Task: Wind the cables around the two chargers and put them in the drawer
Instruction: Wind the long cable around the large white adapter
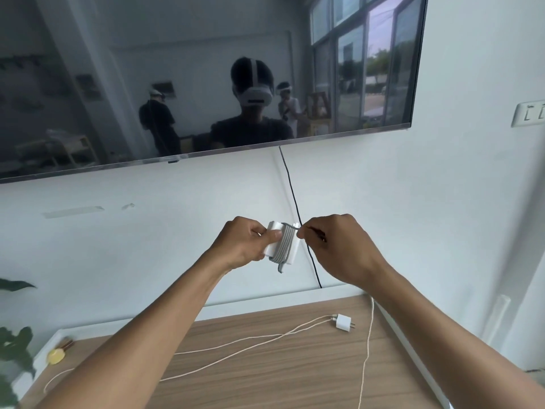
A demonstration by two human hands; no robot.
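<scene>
- Grips white charger (273,226) in left hand (244,243), thumb and curled fingers clamped on its left side, up in front of the wall (147,231) above the wooden table (265,379).
- Pinches grey cable (283,243) at the charger's upper right corner with right hand (339,249), fingers curled tight.
- Holds charger roughly upright between both hands, grey turns running top to bottom, short loop poking out below.
- Leaves second charger (343,322) flat on the table, well below right hand, prongs pointing right, cream cable (265,339) trailing left, unwound.
</scene>
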